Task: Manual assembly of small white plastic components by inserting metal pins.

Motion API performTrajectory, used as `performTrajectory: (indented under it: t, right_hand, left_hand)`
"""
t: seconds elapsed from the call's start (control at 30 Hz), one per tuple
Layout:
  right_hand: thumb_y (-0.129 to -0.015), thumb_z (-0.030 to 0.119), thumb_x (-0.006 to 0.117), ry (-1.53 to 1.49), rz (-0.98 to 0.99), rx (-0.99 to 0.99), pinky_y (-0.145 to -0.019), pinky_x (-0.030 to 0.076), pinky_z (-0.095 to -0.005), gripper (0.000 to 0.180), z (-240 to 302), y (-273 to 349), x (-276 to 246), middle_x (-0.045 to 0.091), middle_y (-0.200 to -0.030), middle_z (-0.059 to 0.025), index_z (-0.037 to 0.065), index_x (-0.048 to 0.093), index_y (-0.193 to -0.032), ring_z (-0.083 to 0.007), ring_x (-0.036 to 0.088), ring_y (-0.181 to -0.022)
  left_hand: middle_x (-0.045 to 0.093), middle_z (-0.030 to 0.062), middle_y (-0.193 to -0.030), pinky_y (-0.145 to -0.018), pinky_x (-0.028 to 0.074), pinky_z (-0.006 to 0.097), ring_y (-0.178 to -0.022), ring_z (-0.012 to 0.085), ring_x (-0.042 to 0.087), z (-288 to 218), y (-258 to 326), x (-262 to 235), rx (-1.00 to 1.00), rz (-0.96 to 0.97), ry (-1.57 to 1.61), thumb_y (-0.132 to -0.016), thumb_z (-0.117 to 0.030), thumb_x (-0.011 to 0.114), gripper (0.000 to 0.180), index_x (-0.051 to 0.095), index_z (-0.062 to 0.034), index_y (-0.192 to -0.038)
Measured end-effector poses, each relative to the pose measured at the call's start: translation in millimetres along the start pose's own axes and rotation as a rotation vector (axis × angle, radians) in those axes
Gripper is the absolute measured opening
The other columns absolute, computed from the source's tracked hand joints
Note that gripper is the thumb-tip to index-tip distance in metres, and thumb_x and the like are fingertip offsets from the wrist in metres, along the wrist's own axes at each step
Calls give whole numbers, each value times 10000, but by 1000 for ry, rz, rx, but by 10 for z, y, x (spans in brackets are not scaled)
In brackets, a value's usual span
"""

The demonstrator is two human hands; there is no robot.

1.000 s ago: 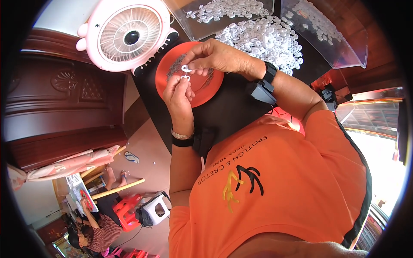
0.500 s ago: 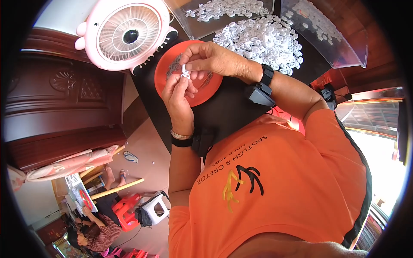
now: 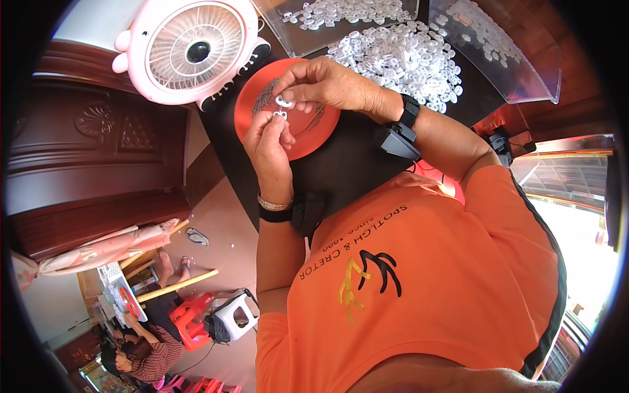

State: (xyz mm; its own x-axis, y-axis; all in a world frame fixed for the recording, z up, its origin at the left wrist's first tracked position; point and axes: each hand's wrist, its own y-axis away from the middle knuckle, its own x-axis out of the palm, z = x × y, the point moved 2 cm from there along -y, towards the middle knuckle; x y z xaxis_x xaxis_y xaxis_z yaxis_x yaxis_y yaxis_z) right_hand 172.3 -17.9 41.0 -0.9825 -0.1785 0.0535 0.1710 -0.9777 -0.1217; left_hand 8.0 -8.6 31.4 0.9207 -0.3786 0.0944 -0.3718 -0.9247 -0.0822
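Over an orange-red plate (image 3: pixel 321 139), my two hands face each other with fingertips close together. My left hand (image 3: pixel 270 147) is closed in a pinch on a small white plastic piece (image 3: pixel 280 114) with holes. Between thumb and fingers, my right hand (image 3: pixel 324 84) grips another white plastic piece (image 3: pixel 284 101), oval with two holes, just above the first. Something thin seems to run between the two pieces, too small to make out. Thin grey metal pieces (image 3: pixel 265 98) lie in the plate, partly hidden behind my hands.
A large heap of white plastic pieces (image 3: pixel 400 62) lies on the dark table (image 3: pixel 347 164). Clear bins (image 3: pixel 524 69) with similar pieces stand behind it. A pink fan (image 3: pixel 196 52) is at the left. Below left, another person (image 3: pixel 154 354) sits near red and white stools (image 3: pixel 236 318).
The white piece in my right hand has turned from upright to lying crosswise, and a small gap now shows between it and the left one. My hands have otherwise barely moved.
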Motion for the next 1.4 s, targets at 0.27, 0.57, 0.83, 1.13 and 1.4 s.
performTrajectory:
  t: [0.27, 0.57, 0.83, 1.13, 1.4]
  right_hand:
    - [-888, 164, 623, 151, 2, -37, -649, 469, -199, 185, 58, 18, -6, 641, -850, 12, 44, 674, -1020, -46, 553, -718]
    - [-882, 92, 610, 319, 11, -198, -829, 490, -257, 186, 31, 17, 53, 671, -971, -51, 19, 657, -1046, -113, 613, -915]
    - [-808, 15, 663, 350, 17, -192, -840, 501, -284, 313, 63, 69, 123, 663, -979, -70, 37, 630, -1118, -152, 626, -936]
    - [-788, 87, 695, 505, 77, -378, -718, 519, -293, 303, 50, 55, 103, 674, -923, -90, 34, 640, -1081, -159, 650, -821]
    - [-741, 153, 731, 794, -99, -472, -681, 527, -330, 317, 54, 120, 257, 646, -915, -103, 46, 636, -1024, -240, 642, -781]
  left_hand:
    - [440, 18, -604, -524, 341, 235, -533, 103, 416, 7, 2, 0, -26, 15, -2, -872, -121, 477, 191, 474, -28, -705]
    - [454, 17, -628, -537, 346, 232, -558, 99, 423, 36, 13, 21, 23, 19, -4, -891, -124, 476, 186, 502, -17, -742]
    - [511, 16, -640, -518, 381, 212, -550, 97, 488, 66, 12, 12, -29, -1, 146, -893, -146, 470, 193, 543, -20, -766]
    - [540, 25, -635, -499, 389, 207, -537, 95, 504, 70, -11, -2, -82, 37, 198, -895, -189, 483, 236, 606, 12, -876]
    - [599, 55, -693, -496, 391, 206, -558, 104, 543, 59, 11, -7, -61, -11, 107, -901, -183, 476, 243, 603, 22, -876]
